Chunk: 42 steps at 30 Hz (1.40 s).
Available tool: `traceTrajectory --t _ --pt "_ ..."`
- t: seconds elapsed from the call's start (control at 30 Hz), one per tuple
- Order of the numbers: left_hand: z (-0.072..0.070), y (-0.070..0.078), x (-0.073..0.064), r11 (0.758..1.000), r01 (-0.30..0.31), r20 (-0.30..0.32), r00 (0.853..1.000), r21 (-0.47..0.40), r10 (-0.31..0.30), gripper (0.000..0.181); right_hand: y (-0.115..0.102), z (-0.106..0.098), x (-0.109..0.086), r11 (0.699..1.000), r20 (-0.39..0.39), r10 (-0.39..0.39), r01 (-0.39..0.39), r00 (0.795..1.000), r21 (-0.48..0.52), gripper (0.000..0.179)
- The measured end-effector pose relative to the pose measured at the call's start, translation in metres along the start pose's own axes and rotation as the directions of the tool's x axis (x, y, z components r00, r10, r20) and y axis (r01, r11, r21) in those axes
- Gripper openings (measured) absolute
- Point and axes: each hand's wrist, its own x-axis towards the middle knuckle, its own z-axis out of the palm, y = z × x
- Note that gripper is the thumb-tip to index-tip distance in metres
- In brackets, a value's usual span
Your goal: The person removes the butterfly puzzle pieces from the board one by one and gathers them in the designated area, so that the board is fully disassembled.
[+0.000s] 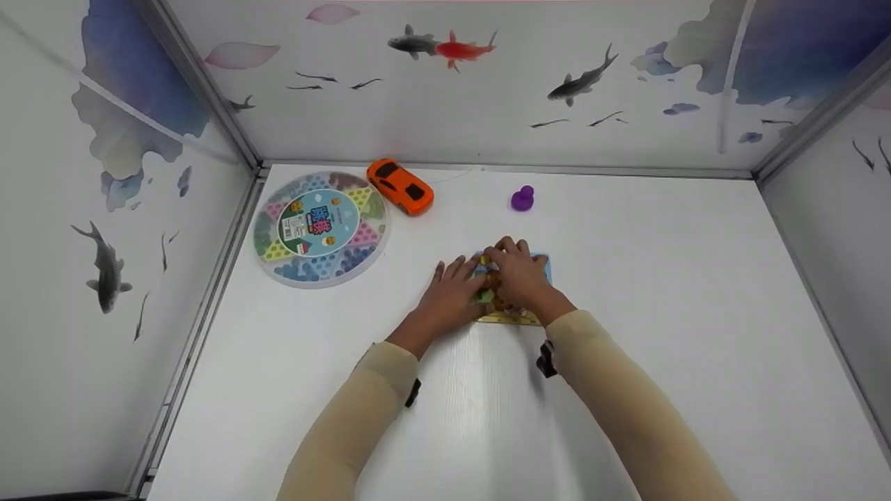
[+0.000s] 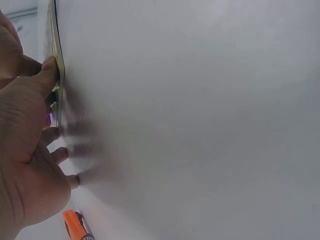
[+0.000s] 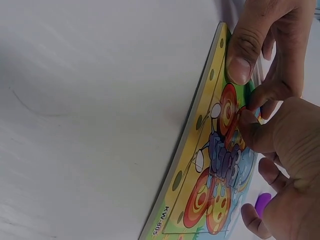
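The left hand (image 1: pixel 452 296), fingers spread, rests its thumb on the picture board (image 3: pixel 215 165), flat on the white table (image 1: pixel 696 292). Over the board bends the right hand (image 1: pixel 522 278); whether it pinches anything, I cannot tell. Beyond: 1 round game box (image 1: pixel 320 223), 1 purple object (image 1: pixel 523 199), 1 orange car (image 1: pixel 400 186).

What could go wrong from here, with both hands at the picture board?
The picture board might slide, because the table under it looks smooth. The left hand and right hand are very close, so their fingers could obstruct each other. They also cover much of the picture, so a small mistake might go unnoticed.
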Motion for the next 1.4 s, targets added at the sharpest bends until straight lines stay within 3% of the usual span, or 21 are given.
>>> traceTrajectory --t 0.4,0.63,1.0,1.4 --pt "0.0025 -0.0002 -0.0025 0.999 -0.01 0.007 1.0 -0.031 0.01 0.067 0.0023 0.0047 0.003 0.999 0.005 0.004 -0.004 1.0 0.04 0.068" --pt "0.0033 -0.0031 -0.0004 0.997 -0.024 -0.014 1.0 -0.08 0.023 0.072 0.0029 0.0019 0.0038 0.999 0.004 0.002 -0.002 1.0 0.05 0.059" --pt "-0.0008 -0.0017 -0.0027 0.998 -0.027 -0.033 0.999 -0.06 0.025 0.067 0.0049 0.0031 0.0008 0.995 -0.035 -0.03 0.033 0.999 0.094 0.059" --pt "-0.0002 -0.0033 -0.0018 0.999 -0.019 -0.016 1.0 -0.044 0.019 0.073 0.0091 0.0039 -0.0008 0.982 -0.051 -0.102 0.109 0.993 0.155 0.061"
